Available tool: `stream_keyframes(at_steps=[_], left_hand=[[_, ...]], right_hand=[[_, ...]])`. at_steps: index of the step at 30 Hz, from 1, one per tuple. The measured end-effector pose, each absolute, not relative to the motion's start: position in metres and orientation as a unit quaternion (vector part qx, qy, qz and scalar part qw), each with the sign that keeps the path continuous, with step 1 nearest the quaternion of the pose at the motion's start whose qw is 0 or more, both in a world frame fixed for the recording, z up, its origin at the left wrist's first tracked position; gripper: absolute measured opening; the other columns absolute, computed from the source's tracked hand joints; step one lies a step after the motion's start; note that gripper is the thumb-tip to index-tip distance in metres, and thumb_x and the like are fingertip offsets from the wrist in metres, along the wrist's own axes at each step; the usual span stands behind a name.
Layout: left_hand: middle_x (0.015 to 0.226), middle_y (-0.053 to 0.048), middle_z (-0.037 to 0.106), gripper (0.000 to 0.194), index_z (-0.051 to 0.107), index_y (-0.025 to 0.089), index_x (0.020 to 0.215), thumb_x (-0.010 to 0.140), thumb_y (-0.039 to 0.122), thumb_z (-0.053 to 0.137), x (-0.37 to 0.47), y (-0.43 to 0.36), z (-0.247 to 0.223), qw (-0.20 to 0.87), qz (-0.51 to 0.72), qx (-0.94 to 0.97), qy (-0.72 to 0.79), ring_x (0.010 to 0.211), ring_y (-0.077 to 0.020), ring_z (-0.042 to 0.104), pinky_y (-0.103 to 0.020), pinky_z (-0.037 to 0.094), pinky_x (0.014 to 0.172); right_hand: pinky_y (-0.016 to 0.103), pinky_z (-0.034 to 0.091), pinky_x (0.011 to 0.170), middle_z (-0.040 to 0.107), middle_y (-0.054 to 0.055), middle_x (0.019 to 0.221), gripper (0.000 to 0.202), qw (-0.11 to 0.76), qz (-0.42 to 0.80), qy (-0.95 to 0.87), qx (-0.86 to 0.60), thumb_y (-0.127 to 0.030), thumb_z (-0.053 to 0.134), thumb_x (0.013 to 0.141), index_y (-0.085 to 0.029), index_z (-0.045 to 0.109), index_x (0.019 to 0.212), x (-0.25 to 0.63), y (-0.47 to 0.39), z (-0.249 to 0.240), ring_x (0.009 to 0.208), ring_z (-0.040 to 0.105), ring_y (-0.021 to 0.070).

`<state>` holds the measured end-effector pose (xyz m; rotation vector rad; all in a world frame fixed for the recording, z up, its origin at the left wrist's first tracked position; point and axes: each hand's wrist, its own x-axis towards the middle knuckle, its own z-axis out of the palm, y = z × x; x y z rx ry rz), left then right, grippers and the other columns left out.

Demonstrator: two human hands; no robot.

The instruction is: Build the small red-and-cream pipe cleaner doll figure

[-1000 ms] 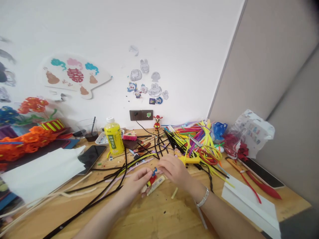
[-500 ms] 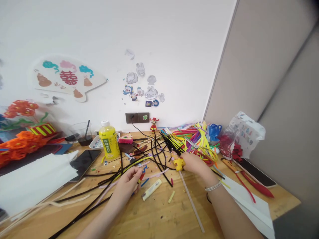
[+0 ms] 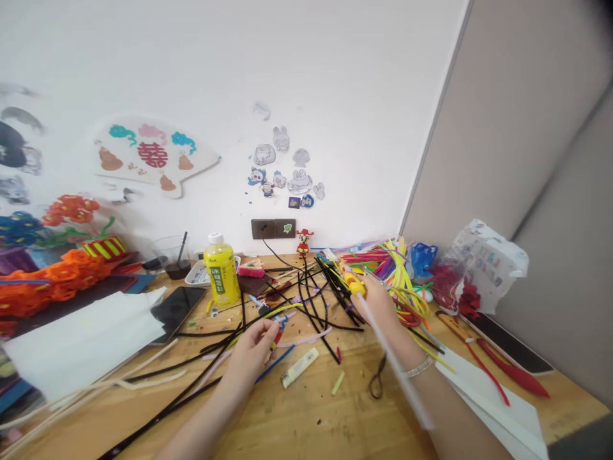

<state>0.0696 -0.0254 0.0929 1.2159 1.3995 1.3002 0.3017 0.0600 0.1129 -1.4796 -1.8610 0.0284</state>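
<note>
My right hand (image 3: 379, 305) is closed around a small yellow hot glue gun (image 3: 355, 285). Its nozzle points away toward the heap, and a long whitish glue stick (image 3: 395, 364) runs back from it over my wrist. My left hand (image 3: 256, 345) pinches a small blue and red piece (image 3: 281, 324), mostly hidden by the fingers, so its kind is unclear. Beside that hand lie a blue strip (image 3: 275, 363) and a white and pale-yellow tube (image 3: 299, 367). Black pipe cleaners (image 3: 225, 342) spread around and under my left hand.
A yellow drink bottle (image 3: 221, 271) stands near the wall, left of a small red-hatted figure (image 3: 303, 243). Colourful pipe cleaners (image 3: 400, 271) are heaped at the back right. Red-handled pliers (image 3: 510, 367), a dark phone (image 3: 177, 311) and white paper (image 3: 90, 338) lie around.
My right hand has lifted and turned the glue gun, so the glue stick now swings right across my forearm. My left hand keeps its pinch. The view has shifted slightly left.
</note>
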Motion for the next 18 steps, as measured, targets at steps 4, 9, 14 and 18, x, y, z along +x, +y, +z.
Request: stream_keyframes(at_steps=[4,9,14,18], left_hand=[[0.044,0.010,0.039,0.044,0.047,0.019,0.060,0.058,0.062,0.056,0.068,-0.024,0.092,0.404,0.524,0.484,0.572,0.035,-0.0077,0.037,-0.020,0.028,0.038],[0.044,0.009,0.041,0.039,0.048,0.020,0.059,0.060,0.058,0.056,0.066,-0.026,0.095,0.362,0.534,0.490,0.586,0.038,-0.0094,0.040,-0.021,0.031,0.040],[0.044,0.008,0.040,0.035,0.050,0.020,0.059,0.064,0.054,0.056,0.066,-0.028,0.098,0.331,0.536,0.505,0.591,0.040,-0.0102,0.039,-0.021,0.030,0.041],[0.045,0.008,0.041,0.033,0.050,0.020,0.060,0.067,0.052,0.053,0.065,-0.028,0.096,0.316,0.532,0.518,0.591,0.042,-0.0107,0.040,-0.022,0.030,0.043]], right_hand=[[0.031,0.043,0.072,0.062,0.005,0.084,0.016,0.487,0.166,-0.708,-0.483,-0.024,0.049,0.075,-0.019,0.059,0.086,0.290,0.049,0.113,0.079,0.055,0.0201],[0.030,0.046,0.062,0.062,0.003,0.069,0.026,0.507,0.359,-0.684,-0.383,-0.045,0.054,0.075,-0.019,0.059,0.077,0.273,0.034,0.107,0.067,0.057,0.0181],[0.030,0.048,0.058,0.061,0.003,0.062,0.038,0.493,0.432,-0.665,-0.359,-0.056,0.056,0.069,-0.018,0.057,0.065,0.261,0.030,0.093,0.059,0.057,0.0171],[0.029,0.046,0.054,0.058,0.001,0.057,0.037,0.489,0.423,-0.660,-0.383,-0.054,0.057,0.068,-0.018,0.056,0.061,0.256,0.026,0.090,0.056,0.055,0.0154]])
